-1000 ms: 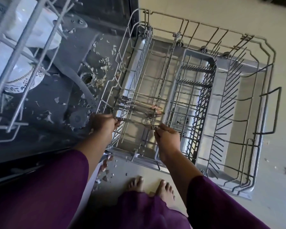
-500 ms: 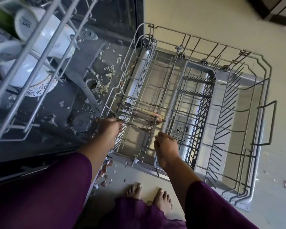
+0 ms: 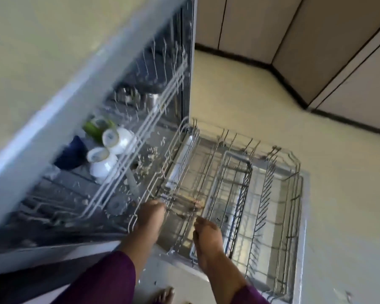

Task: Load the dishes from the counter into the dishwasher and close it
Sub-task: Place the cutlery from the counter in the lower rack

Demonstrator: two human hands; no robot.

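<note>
Forks (image 3: 184,204) are lying flat across the wires of the lower rack (image 3: 300,185), at lower centre of the frame. Their long axis is running left-right, handles toward the rack's left edge and tines toward the middle.

The L hand (image 3: 150,216) is sitting right at the handle end, touching the rack's left rim. The R hand (image 3: 206,233) is hanging just below and right of the tine end, close but prob. not on it. So the forks are lying btwn the two hands, slightly above both in the frame, w/ the L hand nearer.

L fingers are curling at the rim wire. Blur is hiding whether they're gripping the wire, a handle or nothing, so can't tell. R fingers are drooping loosely toward the rack, w/ nothing visible in them.

My read: the forks are already placed, and the next move is prob. going back to the counter for more. The rest of the rack is looking bare.

Vs. 1 s ago:
- The R hand was pinching the tine end of one fork. It's now letting go and sitting lower in the frame.
- The L hand is staying at approx. the same spot by the handles.
- The view is swinging up a lot. The upper rack (image 3: 140,132) w/ white cups (image 3: 119,139) is now showing at centre left, and cabinets (image 3: 338,51) are showing at upper right.
- The frame is also getting much blurrier.
</note>
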